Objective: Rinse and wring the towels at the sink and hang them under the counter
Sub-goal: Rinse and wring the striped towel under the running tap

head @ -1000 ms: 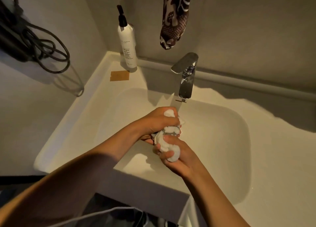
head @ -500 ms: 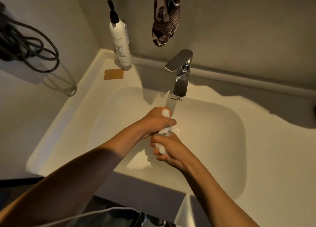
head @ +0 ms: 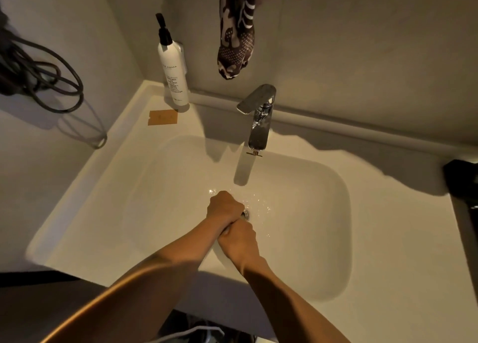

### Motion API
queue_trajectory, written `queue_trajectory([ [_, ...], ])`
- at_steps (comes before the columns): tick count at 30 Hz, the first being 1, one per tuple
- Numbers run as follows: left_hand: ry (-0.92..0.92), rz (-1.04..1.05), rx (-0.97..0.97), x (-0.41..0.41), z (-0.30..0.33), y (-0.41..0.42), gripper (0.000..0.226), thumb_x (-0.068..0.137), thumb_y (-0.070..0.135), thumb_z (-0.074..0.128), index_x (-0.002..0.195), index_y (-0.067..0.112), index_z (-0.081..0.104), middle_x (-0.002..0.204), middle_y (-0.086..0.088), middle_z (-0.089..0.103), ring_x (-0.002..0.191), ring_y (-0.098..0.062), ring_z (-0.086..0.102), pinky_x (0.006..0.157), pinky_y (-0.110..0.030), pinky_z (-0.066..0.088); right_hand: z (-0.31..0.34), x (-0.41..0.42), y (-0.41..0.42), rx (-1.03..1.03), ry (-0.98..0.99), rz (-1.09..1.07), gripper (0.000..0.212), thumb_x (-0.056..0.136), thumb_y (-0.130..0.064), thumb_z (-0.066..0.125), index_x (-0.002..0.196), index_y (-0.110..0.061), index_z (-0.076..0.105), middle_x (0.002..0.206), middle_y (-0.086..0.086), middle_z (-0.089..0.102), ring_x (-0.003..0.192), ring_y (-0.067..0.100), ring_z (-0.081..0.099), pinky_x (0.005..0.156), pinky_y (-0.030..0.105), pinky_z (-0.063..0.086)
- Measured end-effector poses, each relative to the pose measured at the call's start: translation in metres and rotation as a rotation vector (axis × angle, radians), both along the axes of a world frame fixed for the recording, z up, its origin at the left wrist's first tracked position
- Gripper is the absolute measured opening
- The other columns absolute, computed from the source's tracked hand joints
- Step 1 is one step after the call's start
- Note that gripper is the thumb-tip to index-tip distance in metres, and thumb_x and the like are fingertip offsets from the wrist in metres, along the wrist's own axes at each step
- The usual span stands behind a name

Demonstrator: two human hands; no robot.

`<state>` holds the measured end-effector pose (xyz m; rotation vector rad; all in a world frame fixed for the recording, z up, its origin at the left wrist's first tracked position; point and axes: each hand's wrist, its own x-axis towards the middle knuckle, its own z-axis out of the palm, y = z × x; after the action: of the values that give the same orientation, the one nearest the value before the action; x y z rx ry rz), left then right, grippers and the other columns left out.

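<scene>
Home bathroom: white basin (head: pixel 336 213), chrome tap (head: pixel 258 120), pump soap bottle (head: pixel 173 73), patterned cloth (head: pixel 236 32) hanging above.

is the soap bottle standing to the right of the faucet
No, the bottle stands upright in the back left corner of the sink, left of the faucet.

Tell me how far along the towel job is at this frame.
Done: rinsing looks under way or over; water glints on the sink floor near the drain. In hand: the left hand and right hand are fisted together over the drain, apparently wringing a towel hidden inside them. Left: hanging; nothing under the counter shows.
</scene>
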<state>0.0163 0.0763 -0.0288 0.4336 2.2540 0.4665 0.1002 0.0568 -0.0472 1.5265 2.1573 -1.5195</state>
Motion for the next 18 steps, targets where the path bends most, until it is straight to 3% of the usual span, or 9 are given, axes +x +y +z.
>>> queue_trajectory([
  [1,-0.002,0.019,-0.007,0.001,-0.002,-0.004,0.007,0.083,0.013,0.059,0.081,0.011,0.052,0.079,-0.001,0.054,0.074,-0.021,0.058,0.068,-0.029,0.042,-0.001,0.001,-0.002,0.012,-0.031,0.033,0.034,0.087,-0.034,0.049,0.109,-0.018,0.069,0.108,0.009,0.074,0.097,0.031,0.069,0.080,0.035,0.054],
  [3,-0.028,0.061,-0.009,0.001,-0.009,-0.009,0.021,0.083,0.018,0.059,0.103,0.012,0.054,0.098,-0.004,0.059,0.097,-0.028,0.063,0.073,-0.030,0.042,-0.005,0.004,-0.004,0.016,-0.069,0.086,0.032,0.087,-0.032,0.051,0.110,-0.017,0.067,0.109,0.009,0.073,0.099,0.033,0.068,0.078,0.034,0.052],
  [5,-0.086,0.096,0.018,-0.002,-0.015,-0.012,0.013,0.083,0.021,0.059,0.095,0.014,0.061,0.109,-0.009,0.069,0.105,-0.031,0.064,0.076,-0.027,0.044,-0.006,0.006,-0.005,-0.002,-0.082,0.092,0.030,0.084,-0.032,0.057,0.109,-0.017,0.067,0.108,0.007,0.073,0.098,0.031,0.068,0.077,0.033,0.051],
  [7,-0.267,0.223,0.092,-0.008,-0.012,-0.011,0.030,0.083,0.040,0.066,0.091,0.011,0.069,0.104,-0.012,0.073,0.100,-0.032,0.068,0.084,-0.029,0.052,0.001,0.011,-0.002,-0.062,-0.031,0.055,0.023,0.078,-0.032,0.063,0.098,-0.022,0.069,0.098,0.001,0.074,0.087,0.023,0.069,0.075,0.033,0.055],
  [9,-0.458,0.359,0.195,-0.016,-0.004,-0.010,0.047,0.079,0.056,0.071,0.085,0.009,0.069,0.084,-0.011,0.071,0.080,-0.028,0.068,0.085,-0.033,0.053,0.010,0.020,0.004,-0.197,0.120,-0.049,0.019,0.073,-0.029,0.073,0.090,-0.023,0.070,0.084,-0.005,0.073,0.070,0.012,0.066,0.063,0.030,0.054],
  [12,-0.570,0.500,0.359,-0.026,0.008,-0.007,0.039,0.086,0.043,0.071,0.067,0.012,0.058,0.066,-0.010,0.059,0.056,-0.024,0.056,0.075,-0.036,0.048,0.021,0.044,0.020,-0.767,0.505,-0.321,0.049,0.081,-0.042,0.074,0.119,-0.010,0.068,0.093,0.007,0.069,0.070,0.016,0.060,0.052,0.026,0.045],
  [15,-0.775,0.585,0.526,-0.020,0.028,0.003,0.040,0.093,0.034,0.066,0.061,0.013,0.052,0.058,-0.007,0.056,0.047,-0.021,0.055,0.068,-0.036,0.054,0.019,0.051,0.029,-1.396,0.681,-0.740,0.078,0.079,-0.068,0.065,0.126,-0.005,0.067,0.107,0.018,0.066,0.086,0.030,0.061,0.069,0.035,0.051],
  [17,-0.885,0.534,0.595,-0.007,0.041,0.012,0.046,0.097,0.029,0.060,0.054,0.012,0.058,0.053,-0.007,0.058,0.048,-0.022,0.060,0.075,-0.042,0.059,0.017,0.042,0.025,-1.510,0.656,-0.815,0.082,0.077,-0.072,0.063,0.120,-0.003,0.070,0.109,0.022,0.069,0.099,0.039,0.062,0.089,0.042,0.052],
  [18,-0.886,0.455,0.607,-0.002,0.046,0.014,0.050,0.098,0.027,0.058,0.050,0.011,0.062,0.054,-0.008,0.062,0.054,-0.024,0.066,0.082,-0.043,0.057,0.021,0.038,0.021,-1.496,0.663,-0.806,0.075,0.083,-0.069,0.059,0.116,-0.003,0.071,0.105,0.022,0.072,0.103,0.041,0.063,0.087,0.044,0.055],
])
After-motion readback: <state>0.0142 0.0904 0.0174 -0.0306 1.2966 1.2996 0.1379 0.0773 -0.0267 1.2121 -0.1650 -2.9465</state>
